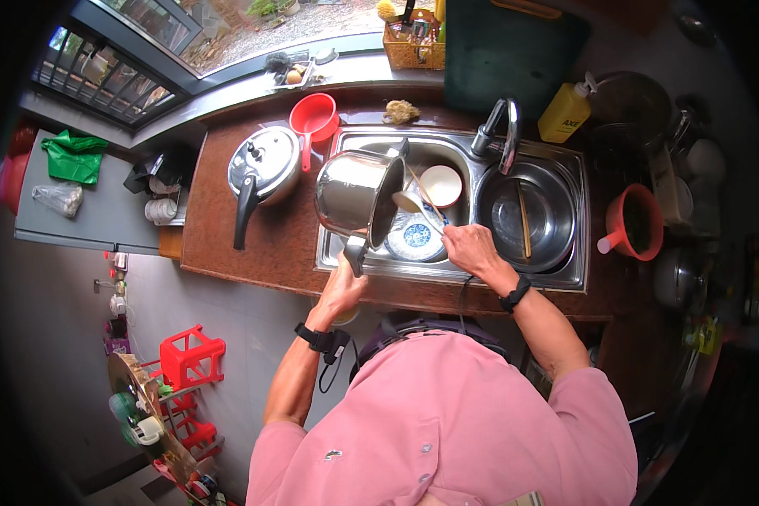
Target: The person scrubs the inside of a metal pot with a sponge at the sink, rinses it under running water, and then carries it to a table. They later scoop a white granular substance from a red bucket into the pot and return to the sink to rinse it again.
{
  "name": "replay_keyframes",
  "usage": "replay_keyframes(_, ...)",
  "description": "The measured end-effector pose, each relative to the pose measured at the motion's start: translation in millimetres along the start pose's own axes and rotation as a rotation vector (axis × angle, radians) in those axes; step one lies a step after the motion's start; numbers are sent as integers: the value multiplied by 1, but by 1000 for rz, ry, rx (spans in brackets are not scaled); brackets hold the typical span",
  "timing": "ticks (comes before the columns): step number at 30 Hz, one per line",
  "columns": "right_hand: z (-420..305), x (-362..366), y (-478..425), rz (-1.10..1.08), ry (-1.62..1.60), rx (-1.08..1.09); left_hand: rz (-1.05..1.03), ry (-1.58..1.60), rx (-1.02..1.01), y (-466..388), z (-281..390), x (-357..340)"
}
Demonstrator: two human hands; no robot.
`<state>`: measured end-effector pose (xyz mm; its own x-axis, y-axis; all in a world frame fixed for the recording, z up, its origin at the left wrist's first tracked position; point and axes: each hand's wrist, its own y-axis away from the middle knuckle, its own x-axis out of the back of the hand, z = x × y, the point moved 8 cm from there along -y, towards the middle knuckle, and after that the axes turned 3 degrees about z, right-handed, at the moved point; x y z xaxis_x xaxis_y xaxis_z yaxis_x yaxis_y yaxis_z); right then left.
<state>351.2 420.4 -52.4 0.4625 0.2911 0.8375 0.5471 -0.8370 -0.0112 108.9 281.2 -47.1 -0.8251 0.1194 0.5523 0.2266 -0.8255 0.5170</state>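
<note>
My left hand [344,284] grips the black side handle of a steel pot [351,193], which tilts on its side over the sink's left basin with its mouth towards the right. A spoon or ladle [408,202] is in my right hand [473,250], its bowl close to the pot's mouth. Below lie a blue-patterned plate [417,235] and a white bowl [441,186] in the left basin. A thin stick, perhaps a chopstick, slants between them and my right hand. Chopsticks [524,221] rest in a metal basin [556,209] in the right basin. The pot's inside is mostly hidden.
A pressure cooker [272,158] and red dipper [316,114] stand on the counter to the left. Behind the sink are a faucet [511,136], a scrubber [401,112] and a yellow pump bottle [563,117]. A red strainer or dipper with greens [650,221] stands right.
</note>
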Motion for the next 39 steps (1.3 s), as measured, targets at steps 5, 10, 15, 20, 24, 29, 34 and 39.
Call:
replay_keyframes(5, 27, 8, 16, 124, -118, -289, 73, -41, -78, -1, 4, 6)
replay_keyframes(10, 5, -47, -1, -1, 121, 10, 113, -145, -175, 7, 19, 8)
replay_keyframes(15, -14, -74, -27, 72, 207, 198, 154, -192, -274, 22, 29, 6)
replay_keyframes(20, -37, -74, -31, 33, 331, 292, 166, -301, -232, 32, 26, 2)
replay_keyframes(24, -31, -62, -19, 13, 390, 280, 201, -463, -176, 34, 30, 5)
replay_keyframes(29, 3, -43, 0, 131, 311, 195, 306, -547, -211, 34, 26, 22)
replay_keyframes(34, 8, -18, 20, 266, 323, 223, 385, -471, -220, 35, 37, 40)
replay_keyframes(39, -9, 6, 36, 327, 348, 234, 474, -405, -256, 41, 44, 54)
